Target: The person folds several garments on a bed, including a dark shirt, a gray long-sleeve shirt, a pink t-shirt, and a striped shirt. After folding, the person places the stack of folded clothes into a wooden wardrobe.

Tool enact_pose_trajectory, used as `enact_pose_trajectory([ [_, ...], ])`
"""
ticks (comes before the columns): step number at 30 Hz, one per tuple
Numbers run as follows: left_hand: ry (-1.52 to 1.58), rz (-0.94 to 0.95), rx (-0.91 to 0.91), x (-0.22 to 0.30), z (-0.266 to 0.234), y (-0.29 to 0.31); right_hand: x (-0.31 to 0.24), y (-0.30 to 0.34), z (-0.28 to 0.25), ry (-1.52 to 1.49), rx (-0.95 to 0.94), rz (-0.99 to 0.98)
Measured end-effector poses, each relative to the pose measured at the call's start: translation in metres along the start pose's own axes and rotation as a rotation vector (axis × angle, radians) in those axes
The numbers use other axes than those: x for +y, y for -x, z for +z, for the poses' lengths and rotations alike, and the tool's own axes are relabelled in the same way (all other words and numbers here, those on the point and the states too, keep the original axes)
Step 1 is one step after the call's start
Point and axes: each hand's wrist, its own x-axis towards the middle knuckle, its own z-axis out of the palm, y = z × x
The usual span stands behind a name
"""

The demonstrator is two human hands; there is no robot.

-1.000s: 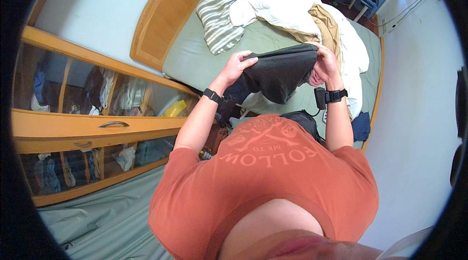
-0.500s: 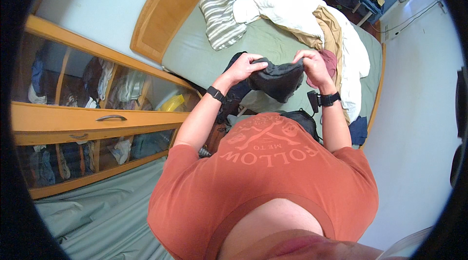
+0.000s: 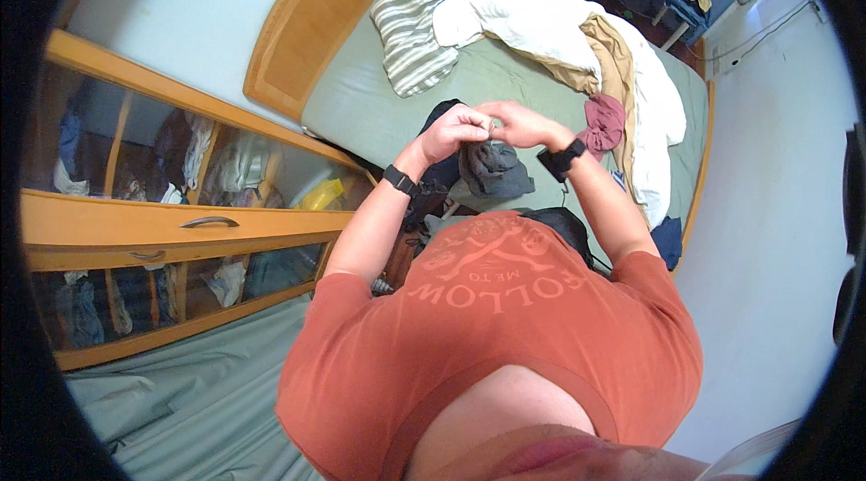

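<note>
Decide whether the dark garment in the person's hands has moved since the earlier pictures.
Yes. The dark garment was held spread out a second ago; now it hangs bunched below the left hand and right hand, lower against the green bed.

Dark grey garment (image 3: 494, 170), striped cloth (image 3: 410, 48), green sheet (image 3: 361, 102).

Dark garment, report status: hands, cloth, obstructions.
Left hand and right hand meet, both pinching the dark garment at its top. It hangs bunched over the bed. Nothing blocks either grip.
</note>
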Motion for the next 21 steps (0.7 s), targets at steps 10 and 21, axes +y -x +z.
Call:
enact_pose_trajectory([
  [10, -0.072, 0.269, 0.217, 0.044, -0.021, 0.06, 0.025, -0.015, 0.02, 0.281, -0.172, 0.186],
  [21, -0.495, 0.264, 0.573, 0.035, -0.047, 0.077, 0.07, 0.037, -0.033, 0.717, 0.391, 0.407],
])
